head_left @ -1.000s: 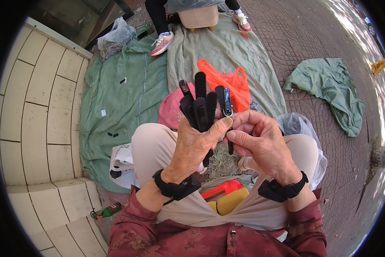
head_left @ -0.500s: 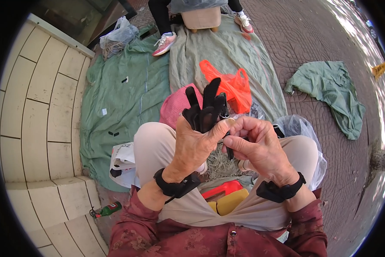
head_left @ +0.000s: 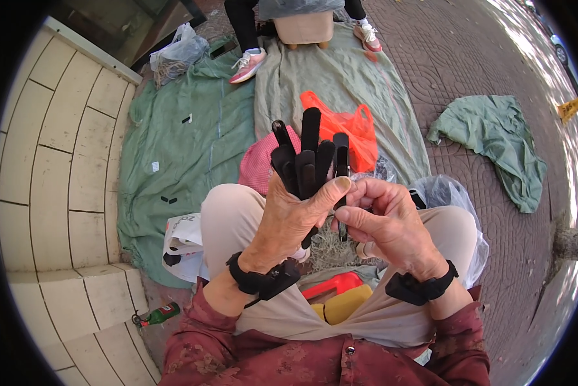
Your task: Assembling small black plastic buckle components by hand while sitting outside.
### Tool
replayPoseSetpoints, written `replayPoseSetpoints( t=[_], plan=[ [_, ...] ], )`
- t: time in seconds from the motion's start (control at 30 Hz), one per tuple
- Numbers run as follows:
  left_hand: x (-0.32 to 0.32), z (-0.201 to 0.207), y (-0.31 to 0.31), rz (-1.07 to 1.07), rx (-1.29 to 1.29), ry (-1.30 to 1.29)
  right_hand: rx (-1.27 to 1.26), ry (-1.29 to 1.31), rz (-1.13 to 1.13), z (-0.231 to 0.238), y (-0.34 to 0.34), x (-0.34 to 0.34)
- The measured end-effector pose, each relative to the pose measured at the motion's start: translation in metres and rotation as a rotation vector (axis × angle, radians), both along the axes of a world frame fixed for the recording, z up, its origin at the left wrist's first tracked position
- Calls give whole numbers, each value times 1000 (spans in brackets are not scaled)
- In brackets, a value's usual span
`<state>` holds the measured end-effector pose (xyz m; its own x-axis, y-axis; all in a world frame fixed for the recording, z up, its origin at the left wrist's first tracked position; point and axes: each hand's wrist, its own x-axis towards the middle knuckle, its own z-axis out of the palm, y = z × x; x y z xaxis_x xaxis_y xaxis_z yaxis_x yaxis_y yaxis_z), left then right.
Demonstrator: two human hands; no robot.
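Note:
My left hand (head_left: 298,219) is closed round a bundle of flat black strips with rounded ends (head_left: 307,157), which fan upward above the fingers. Between its thumb and the fingertips of my right hand (head_left: 385,222) stands one separate black strip (head_left: 342,151). It is nearly upright, with a shiny part along its face and its lower end showing below the fingers. My right hand is closed in a pinch on this strip. Both hands meet above my lap, and the left fingers behind the bundle are mostly hidden.
Between my knees lies a heap of dry fibres (head_left: 334,248), with a yellow object (head_left: 347,304) nearer. A red plastic bag (head_left: 356,132) and pink checked cloth (head_left: 260,161) lie ahead on green sheets (head_left: 173,148). Opposite sits another person. A green bottle (head_left: 160,314) lies left.
The bundle and the single strip have turned in my hands. They stand more upright, and the single strip shows more of its flat face. Both hands stay in nearly the same place.

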<state>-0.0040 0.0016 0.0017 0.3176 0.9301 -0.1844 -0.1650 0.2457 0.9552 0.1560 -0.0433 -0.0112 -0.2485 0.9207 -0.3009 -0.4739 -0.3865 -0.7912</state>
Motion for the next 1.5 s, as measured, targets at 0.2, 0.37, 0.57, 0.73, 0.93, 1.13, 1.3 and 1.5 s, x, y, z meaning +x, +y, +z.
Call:
replayPoseSetpoints(
  t=[0.2,0.37,0.57,0.73,0.93,1.13,1.3,1.5],
  plan=[
    [1,4,0,46,71,97,177,-257,-298,8,5,4],
    [5,-4,-6,-16,305,242,175,-22,-312,9,7,5],
    [10,0,-8,11,187,211,124,106,-290,6,7,12],
    [9,-5,-10,-1,330,307,-61,262,-159,7,5,18],
    [9,-14,-10,64,405,372,-195,256,-153,13,5,16],
    [11,-14,-7,54,541,424,-203,304,-91,5,6,21],
    [9,-20,-7,82,615,398,-181,210,-147,10,7,11],
    [11,-7,-5,28,776,485,-87,139,-213,10,7,4]
  ],
)
